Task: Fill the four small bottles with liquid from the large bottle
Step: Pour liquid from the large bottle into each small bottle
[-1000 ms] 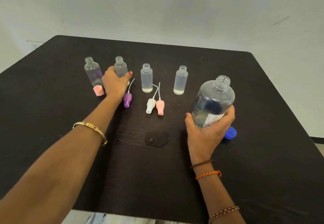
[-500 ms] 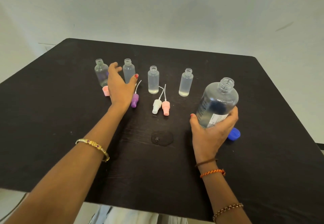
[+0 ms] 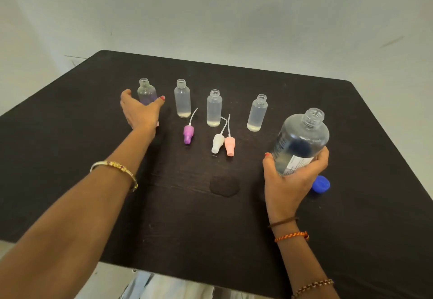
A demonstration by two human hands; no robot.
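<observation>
Bare indoor room of unclear kind: dark table [image 3: 93, 116], plain pale wall [image 3: 234, 12].

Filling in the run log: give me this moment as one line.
left hand: cupped around leftmost small bottle | right hand: gripping uncapped large bottle | other three small bottles: upright, uncapped | blue cap: on table

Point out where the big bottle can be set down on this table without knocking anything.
Bare tabletop lies right of the right hand, past the blue cap. The near strip between both forearms, below the wet patch, is free too. It is crowded around the small bottles and the spray tops.
</observation>
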